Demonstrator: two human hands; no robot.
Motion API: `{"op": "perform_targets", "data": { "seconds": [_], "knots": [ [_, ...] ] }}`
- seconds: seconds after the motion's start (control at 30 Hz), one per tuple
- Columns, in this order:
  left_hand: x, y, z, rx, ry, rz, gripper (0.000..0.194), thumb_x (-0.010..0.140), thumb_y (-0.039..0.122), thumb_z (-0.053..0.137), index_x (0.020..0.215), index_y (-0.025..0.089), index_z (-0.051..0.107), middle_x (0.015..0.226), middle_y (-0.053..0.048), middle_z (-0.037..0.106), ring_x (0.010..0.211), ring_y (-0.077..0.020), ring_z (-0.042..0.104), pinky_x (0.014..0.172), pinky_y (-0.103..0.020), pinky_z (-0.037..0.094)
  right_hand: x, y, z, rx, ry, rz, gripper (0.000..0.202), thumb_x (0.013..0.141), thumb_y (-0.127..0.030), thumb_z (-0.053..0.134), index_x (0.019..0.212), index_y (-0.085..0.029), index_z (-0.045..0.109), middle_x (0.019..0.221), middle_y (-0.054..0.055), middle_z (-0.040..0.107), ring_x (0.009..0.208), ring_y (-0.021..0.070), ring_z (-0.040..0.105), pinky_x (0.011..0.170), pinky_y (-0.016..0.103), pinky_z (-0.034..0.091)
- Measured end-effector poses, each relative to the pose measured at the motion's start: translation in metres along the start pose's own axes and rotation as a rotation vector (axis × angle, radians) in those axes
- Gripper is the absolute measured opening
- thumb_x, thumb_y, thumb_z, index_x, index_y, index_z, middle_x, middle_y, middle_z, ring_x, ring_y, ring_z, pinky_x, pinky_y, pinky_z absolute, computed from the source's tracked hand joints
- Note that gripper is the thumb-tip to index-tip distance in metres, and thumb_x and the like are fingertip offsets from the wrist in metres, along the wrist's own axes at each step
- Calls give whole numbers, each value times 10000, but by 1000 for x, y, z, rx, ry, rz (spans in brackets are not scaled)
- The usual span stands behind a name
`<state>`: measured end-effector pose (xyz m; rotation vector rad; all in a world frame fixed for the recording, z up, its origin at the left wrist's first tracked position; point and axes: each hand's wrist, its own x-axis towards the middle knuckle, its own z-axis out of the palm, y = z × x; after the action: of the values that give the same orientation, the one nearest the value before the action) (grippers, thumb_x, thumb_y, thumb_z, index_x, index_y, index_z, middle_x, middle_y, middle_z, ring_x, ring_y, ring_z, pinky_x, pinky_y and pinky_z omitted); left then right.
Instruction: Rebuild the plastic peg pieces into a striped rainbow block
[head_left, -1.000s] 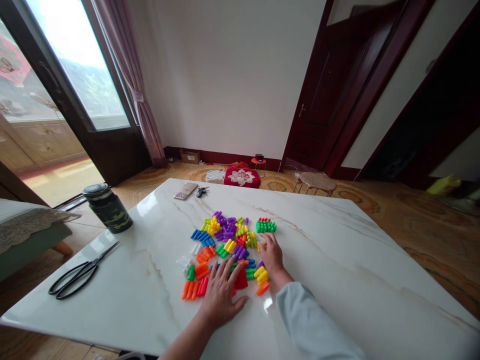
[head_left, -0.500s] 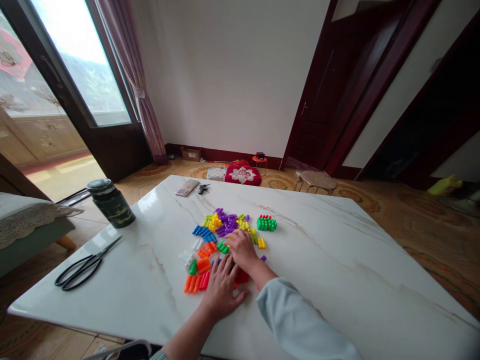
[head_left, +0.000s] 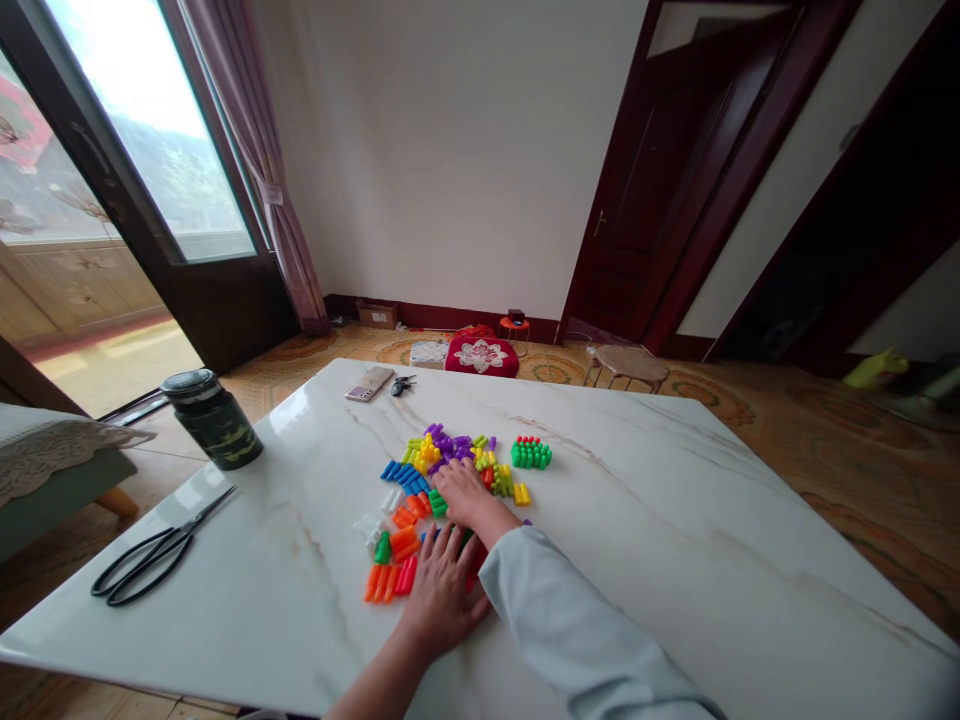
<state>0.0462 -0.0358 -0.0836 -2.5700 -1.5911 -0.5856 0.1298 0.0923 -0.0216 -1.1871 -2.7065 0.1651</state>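
Small coloured plastic pieces lie in groups on the white marble-patterned table (head_left: 675,520). My left hand (head_left: 442,590) rests palm down with spread fingers over the near pieces, beside red and orange ones (head_left: 382,582). Just beyond it, my right hand (head_left: 461,492) reaches over the middle of the pile, its fingertips by the purple pieces (head_left: 448,447) and green ones; whether it holds any is hidden. Blue pieces (head_left: 405,476) lie to its left, yellow-green ones (head_left: 504,478) to its right. A compact block of green pieces with red tops (head_left: 531,453) stands apart on the right.
Black-handled scissors (head_left: 161,550) lie at the table's left, with a dark lidded jar (head_left: 214,420) beyond them. A phone (head_left: 370,384) and keys (head_left: 403,385) are near the far edge. A stool (head_left: 628,364) stands on the floor behind.
My right hand has moved slightly left and farther over the pile, uncovering red and yellow-green pieces on its right. My left hand stays nearly in place. The view has shifted slightly.
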Motion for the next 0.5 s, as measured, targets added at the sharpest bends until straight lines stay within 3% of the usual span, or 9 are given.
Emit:
{"op": "perform_targets", "data": {
  "seconds": [0.1,0.27,0.4,0.5],
  "knots": [
    [-1,-1,2,26,21,3,694,801,560,535,1397,216,441,1396,-138,499,1330,-357,386,1127,-555,217,-5,0,-5,60,63,-16,394,699,-83,610,1078,-190,590,1044,84,653,1056,239,549,996,411,345],
    [-3,-3,7,30,51,15,711,805,605,517,1382,194,458,1407,-149,493,1334,-355,389,1128,-555,212,-19,-1,-1,183,212,57,430,763,-174,587,1189,-182,528,1118,85,626,1041,214,569,943,367,408],
    [-3,-1,5,0,49,-12,760,764,563,588,1415,210,418,1444,-130,459,1352,-346,368,1139,-537,205,-36,-2,-1,517,437,166,435,731,-180,610,1165,-175,572,1095,81,627,996,189,594,895,315,472],
    [-1,1,-1,-27,50,-2,814,767,527,602,1477,252,312,1516,-105,364,1375,-336,336,1140,-532,198,-58,12,-8,684,579,260,431,738,-224,611,1167,-177,597,1084,77,644,963,187,612,853,306,505]
  ]
}}
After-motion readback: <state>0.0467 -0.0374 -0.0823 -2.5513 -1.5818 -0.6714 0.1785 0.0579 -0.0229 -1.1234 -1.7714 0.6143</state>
